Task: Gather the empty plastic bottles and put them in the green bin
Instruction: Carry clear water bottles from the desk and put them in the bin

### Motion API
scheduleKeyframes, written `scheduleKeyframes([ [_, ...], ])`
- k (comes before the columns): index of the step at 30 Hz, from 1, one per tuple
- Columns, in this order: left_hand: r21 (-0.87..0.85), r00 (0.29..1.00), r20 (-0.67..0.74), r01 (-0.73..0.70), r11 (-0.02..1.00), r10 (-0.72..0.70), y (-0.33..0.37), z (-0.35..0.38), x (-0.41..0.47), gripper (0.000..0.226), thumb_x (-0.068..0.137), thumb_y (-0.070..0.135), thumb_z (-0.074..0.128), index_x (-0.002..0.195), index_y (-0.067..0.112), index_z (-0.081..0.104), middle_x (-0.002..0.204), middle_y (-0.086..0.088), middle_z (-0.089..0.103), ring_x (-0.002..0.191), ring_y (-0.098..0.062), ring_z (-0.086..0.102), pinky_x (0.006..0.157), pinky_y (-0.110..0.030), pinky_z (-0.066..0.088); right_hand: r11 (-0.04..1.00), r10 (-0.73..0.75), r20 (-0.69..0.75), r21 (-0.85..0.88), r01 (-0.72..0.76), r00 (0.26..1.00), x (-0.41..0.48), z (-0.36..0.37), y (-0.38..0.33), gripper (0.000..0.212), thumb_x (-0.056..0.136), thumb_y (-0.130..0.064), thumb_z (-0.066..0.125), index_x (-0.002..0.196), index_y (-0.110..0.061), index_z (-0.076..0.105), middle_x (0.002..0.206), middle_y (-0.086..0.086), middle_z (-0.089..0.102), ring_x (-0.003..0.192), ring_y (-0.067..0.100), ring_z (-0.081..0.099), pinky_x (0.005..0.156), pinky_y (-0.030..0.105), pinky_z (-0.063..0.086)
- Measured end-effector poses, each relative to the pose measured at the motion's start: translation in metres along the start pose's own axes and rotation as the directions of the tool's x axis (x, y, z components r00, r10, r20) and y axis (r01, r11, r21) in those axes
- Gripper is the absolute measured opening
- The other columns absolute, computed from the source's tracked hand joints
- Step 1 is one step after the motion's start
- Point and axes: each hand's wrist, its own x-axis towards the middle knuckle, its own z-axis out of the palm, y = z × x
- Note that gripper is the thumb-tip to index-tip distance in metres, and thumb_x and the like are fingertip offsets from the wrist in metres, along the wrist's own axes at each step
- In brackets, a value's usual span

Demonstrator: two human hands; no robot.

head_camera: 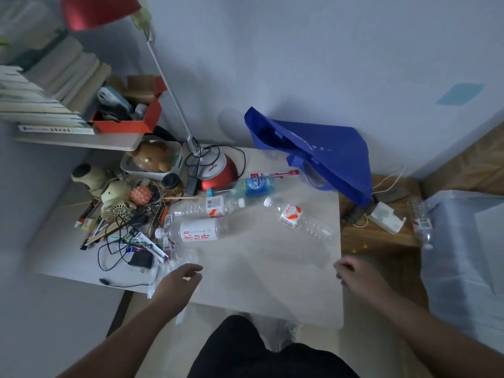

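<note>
Several empty clear plastic bottles lie on their sides on the pale table (pixel 261 271). One has a blue label (pixel 249 186), one a red and white label (pixel 210 208), one a white label with red characters (pixel 195 231), and one with a red and white label (pixel 298 220) lies apart toward the right edge. Another bottle (pixel 421 223) stands off the table at the right. My left hand (pixel 180 279) hovers empty over the near left of the table, fingers loosely curled. My right hand (pixel 357 274) is at the table's near right edge, empty. No green bin is in view.
A red desk lamp (pixel 215 170), tangled cables, pens and small toys crowd the table's left side. A blue fabric bag (pixel 321 154) sits at the back right. A translucent container (pixel 463 255) is at the right, shelves with books at upper left.
</note>
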Motion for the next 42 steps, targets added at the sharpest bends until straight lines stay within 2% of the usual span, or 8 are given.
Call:
scheduleKeyframes([
  [3, 0.144, 0.996, -0.057, -0.063, 0.988, 0.072, 0.014, -0.016, 0.031, 0.025, 0.094, 0.037, 0.063, 0.119, 0.039, 0.067, 0.114, 0.012, 0.07, 0.091, -0.003, 0.066, 0.079, -0.029, 0.049, 0.992, -0.046, -0.081, -0.123, 0.036, 0.996, 0.034, -0.005, -0.043, 0.008, 0.097, -0.036, 0.061, 0.1, -0.032, 0.067, 0.092, -0.011, 0.071, 0.081, 0.007, 0.065, 0.073, 0.032, 0.059],
  [7, 0.368, 0.972, -0.078, -0.178, 0.913, 0.221, 0.026, -0.033, 0.076, 0.045, 0.089, 0.043, 0.069, 0.133, 0.034, 0.06, 0.134, 0.006, 0.059, 0.123, -0.018, 0.057, 0.099, -0.04, 0.052, 0.94, -0.109, -0.201, -0.339, 0.035, 0.974, 0.069, 0.005, -0.084, 0.049, 0.087, -0.049, 0.071, 0.129, -0.025, 0.06, 0.122, -0.003, 0.064, 0.103, 0.013, 0.062, 0.076, 0.028, 0.055],
  [12, 0.696, 0.898, 0.054, -0.347, 0.629, 0.436, 0.038, -0.046, 0.119, 0.068, 0.082, 0.047, 0.075, 0.144, 0.031, 0.05, 0.142, 0.005, 0.055, 0.134, -0.023, 0.049, 0.102, -0.046, 0.049, 0.83, -0.099, -0.127, -0.558, 0.012, 0.987, 0.101, 0.027, -0.11, 0.088, 0.072, -0.064, 0.078, 0.143, -0.024, 0.043, 0.134, -0.001, 0.059, 0.121, 0.022, 0.056, 0.098, 0.04, 0.054],
  [15, 0.766, 0.874, 0.182, -0.413, 0.492, 0.451, 0.036, -0.044, 0.139, 0.075, 0.082, 0.05, 0.074, 0.148, 0.031, 0.045, 0.14, 0.003, 0.057, 0.132, -0.024, 0.051, 0.1, -0.046, 0.049, 0.79, -0.09, -0.126, -0.613, -0.006, 0.988, 0.111, 0.039, -0.113, 0.084, 0.075, -0.057, 0.08, 0.141, -0.023, 0.041, 0.128, 0.0, 0.063, 0.113, 0.021, 0.061, 0.093, 0.038, 0.056],
  [23, 0.78, 0.846, 0.233, -0.457, 0.428, 0.48, 0.032, -0.034, 0.158, 0.09, 0.083, 0.052, 0.067, 0.158, 0.044, 0.017, 0.125, 0.003, 0.057, 0.116, -0.023, 0.057, 0.093, -0.042, 0.051, 0.806, -0.062, -0.11, -0.591, -0.015, 0.992, 0.102, 0.058, -0.107, 0.073, 0.077, -0.048, 0.08, 0.134, -0.021, 0.044, 0.119, 0.004, 0.065, 0.103, 0.021, 0.065, 0.086, 0.04, 0.06],
  [31, 0.569, 0.851, 0.105, -0.476, 0.671, 0.514, 0.046, -0.037, 0.122, 0.076, 0.082, 0.056, 0.069, 0.149, 0.033, 0.042, 0.135, 0.006, 0.054, 0.12, -0.021, 0.058, 0.094, -0.041, 0.052, 0.962, 0.024, -0.038, -0.269, -0.033, 0.999, 0.083, 0.058, -0.092, 0.068, 0.072, -0.047, 0.075, 0.129, -0.019, 0.052, 0.114, 0.003, 0.068, 0.099, 0.024, 0.065, 0.088, 0.041, 0.056],
  [36, 0.34, 0.85, -0.097, -0.46, 0.82, 0.517, 0.045, -0.027, 0.066, 0.072, 0.077, 0.055, 0.075, 0.14, 0.033, 0.048, 0.137, 0.012, 0.053, 0.118, -0.017, 0.06, 0.086, -0.036, 0.056, 0.99, -0.05, 0.001, -0.134, 0.05, 0.999, 0.07, 0.057, -0.078, 0.058, 0.072, -0.045, 0.078, 0.121, -0.026, 0.054, 0.094, -0.011, 0.066, 0.08, 0.013, 0.065, 0.065, 0.031, 0.05],
  [42, -0.074, 0.893, -0.428, -0.19, 0.979, 0.141, 0.018, 0.004, -0.041, 0.075, 0.07, 0.068, 0.072, 0.136, 0.048, 0.041, 0.117, 0.024, 0.063, 0.094, -0.006, 0.062, 0.075, -0.033, 0.052, 0.973, -0.197, 0.184, -0.086, 0.216, 0.963, 0.055, 0.054, -0.065, 0.055, 0.074, -0.045, 0.081, 0.119, -0.029, 0.053, 0.098, -0.015, 0.066, 0.082, 0.007, 0.066, 0.068, 0.028, 0.049],
])
